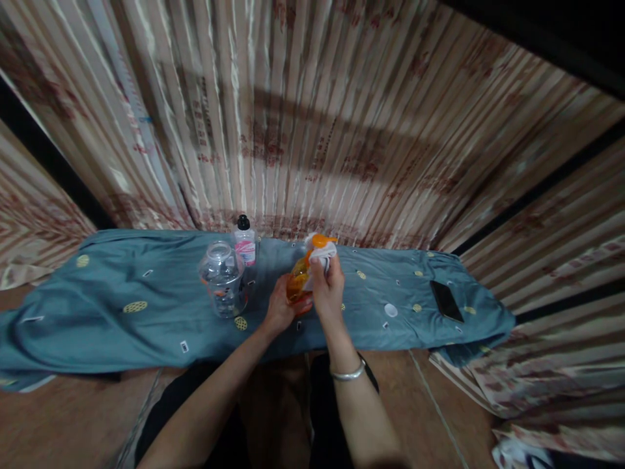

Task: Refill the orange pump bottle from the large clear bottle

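My left hand (pixel 282 305) is wrapped round the lower part of a pump bottle (pixel 297 281) with amber liquid and an orange pump top. The bottle leans to the right above the cloth-covered table. In my right hand (pixel 329 286) a white cloth (pixel 322 255) is pinched and pressed against the bottle's neck, just under the pump. Left of my hands stands a clear plastic container (pixel 223 280) with a narrower top. Close behind it is a clear bottle (pixel 245 243) with a black cap and a pink label.
A teal patterned cloth (pixel 161 293) covers the long, narrow table. Toward its right end lies a dark phone (pixel 446 301). A pleated, printed curtain (pixel 303 130) hangs right behind the table, with dark frame bars at both sides.
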A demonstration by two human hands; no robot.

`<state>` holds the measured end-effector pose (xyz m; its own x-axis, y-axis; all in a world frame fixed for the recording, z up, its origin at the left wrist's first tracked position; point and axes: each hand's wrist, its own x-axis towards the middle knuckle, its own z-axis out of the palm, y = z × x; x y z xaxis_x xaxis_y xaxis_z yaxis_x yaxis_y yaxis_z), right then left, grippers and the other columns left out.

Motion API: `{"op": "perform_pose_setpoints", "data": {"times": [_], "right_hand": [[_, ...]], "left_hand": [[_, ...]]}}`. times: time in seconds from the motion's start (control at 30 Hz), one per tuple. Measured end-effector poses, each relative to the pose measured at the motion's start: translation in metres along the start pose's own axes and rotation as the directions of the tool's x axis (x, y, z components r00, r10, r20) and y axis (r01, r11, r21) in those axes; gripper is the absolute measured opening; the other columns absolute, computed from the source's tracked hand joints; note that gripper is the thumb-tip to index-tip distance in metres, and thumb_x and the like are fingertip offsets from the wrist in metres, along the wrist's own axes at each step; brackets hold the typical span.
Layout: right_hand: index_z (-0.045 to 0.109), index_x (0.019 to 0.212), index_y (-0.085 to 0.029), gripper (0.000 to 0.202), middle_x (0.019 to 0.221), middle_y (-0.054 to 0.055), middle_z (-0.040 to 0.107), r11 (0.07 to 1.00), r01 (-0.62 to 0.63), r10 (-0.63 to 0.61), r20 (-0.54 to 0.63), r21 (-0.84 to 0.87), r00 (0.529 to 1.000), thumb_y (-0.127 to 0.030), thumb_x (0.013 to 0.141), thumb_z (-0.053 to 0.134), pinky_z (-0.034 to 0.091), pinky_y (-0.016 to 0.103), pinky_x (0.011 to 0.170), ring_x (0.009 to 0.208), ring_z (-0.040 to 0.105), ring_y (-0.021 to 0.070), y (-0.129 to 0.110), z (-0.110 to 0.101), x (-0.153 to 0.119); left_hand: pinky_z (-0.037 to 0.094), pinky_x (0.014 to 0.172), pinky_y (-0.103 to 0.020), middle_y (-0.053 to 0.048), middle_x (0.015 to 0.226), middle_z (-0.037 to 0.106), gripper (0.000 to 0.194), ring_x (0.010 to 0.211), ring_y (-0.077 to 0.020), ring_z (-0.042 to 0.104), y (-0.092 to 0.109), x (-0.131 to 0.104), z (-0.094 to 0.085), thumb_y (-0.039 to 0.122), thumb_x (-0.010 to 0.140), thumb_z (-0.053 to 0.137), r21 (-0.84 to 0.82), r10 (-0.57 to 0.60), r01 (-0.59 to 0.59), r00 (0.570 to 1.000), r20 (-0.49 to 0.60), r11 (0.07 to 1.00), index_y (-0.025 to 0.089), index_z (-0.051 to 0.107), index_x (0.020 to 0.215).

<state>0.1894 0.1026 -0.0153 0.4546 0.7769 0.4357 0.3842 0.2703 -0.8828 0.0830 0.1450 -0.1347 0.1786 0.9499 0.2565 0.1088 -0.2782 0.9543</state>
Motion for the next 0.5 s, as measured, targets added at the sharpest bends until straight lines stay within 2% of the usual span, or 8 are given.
{"op": "perform_pose_setpoints", "data": {"times": [0.07, 0.13, 0.33, 0.43, 0.5], "right_hand": [[0.068, 0.11, -0.023, 0.037, 0.095, 0.006, 0.073, 1.0, -0.003, 0.003, -0.071, -0.003, 0.997, -0.054, 0.095, 0.056, 0.054, 0.037, 0.084, 0.087, 0.067, 0.0242, 0.004, 0.013, 0.004], [0.069, 0.105, -0.022, 0.036, 0.096, 0.006, 0.074, 0.999, 0.017, -0.016, -0.06, 0.029, 0.998, -0.054, 0.094, 0.057, 0.054, 0.037, 0.085, 0.088, 0.067, 0.024, 0.011, 0.017, 0.01], [0.073, 0.099, -0.02, 0.048, 0.085, 0.004, 0.075, 0.977, -0.129, 0.128, 0.016, 0.169, 0.992, -0.063, 0.092, 0.054, 0.056, 0.034, 0.078, 0.083, 0.068, 0.0231, 0.028, 0.002, 0.017], [0.072, 0.097, -0.022, 0.051, 0.089, 0.006, 0.074, 0.997, -0.077, 0.077, -0.01, 0.032, 0.997, -0.064, 0.098, 0.044, 0.056, 0.039, 0.087, 0.091, 0.069, 0.0257, 0.032, -0.001, -0.002], [0.071, 0.109, -0.023, 0.05, 0.108, 0.011, 0.074, 0.996, 0.008, -0.013, -0.055, -0.091, 0.998, -0.059, 0.102, 0.038, 0.052, 0.044, 0.103, 0.111, 0.067, 0.028, 0.033, -0.001, -0.019]], "left_hand": [[0.056, 0.104, -0.052, -0.008, 0.115, 0.07, 0.068, 0.112, -0.0326, 0.071, 0.001, 0.0, -0.001, 0.038, 0.064, 0.094, 0.029, 0.003, -0.003, 1.0, -0.006, 1.0, 0.022, 0.063, 0.123], [0.055, 0.104, -0.052, -0.008, 0.113, 0.069, 0.069, 0.112, -0.0332, 0.071, 0.001, 0.001, -0.001, 0.038, 0.063, 0.095, 0.046, 0.009, -0.009, 1.0, -0.01, 0.999, 0.021, 0.063, 0.122], [0.053, 0.107, -0.053, -0.008, 0.115, 0.069, 0.076, 0.113, -0.0329, 0.07, -0.005, 0.002, 0.004, 0.037, 0.061, 0.097, 0.036, 0.025, -0.024, 0.999, -0.021, 0.999, 0.02, 0.062, 0.126], [0.05, 0.112, -0.055, -0.011, 0.123, 0.069, 0.079, 0.122, -0.0343, 0.067, -0.007, 0.004, 0.005, 0.037, 0.061, 0.097, 0.003, 0.055, -0.055, 0.998, -0.022, 0.998, 0.019, 0.062, 0.13], [0.049, 0.114, -0.055, -0.013, 0.13, 0.067, 0.075, 0.127, -0.0344, 0.064, -0.008, 0.004, 0.007, 0.039, 0.068, 0.095, -0.028, 0.079, -0.08, 0.997, -0.017, 0.996, 0.019, 0.063, 0.133]]}}
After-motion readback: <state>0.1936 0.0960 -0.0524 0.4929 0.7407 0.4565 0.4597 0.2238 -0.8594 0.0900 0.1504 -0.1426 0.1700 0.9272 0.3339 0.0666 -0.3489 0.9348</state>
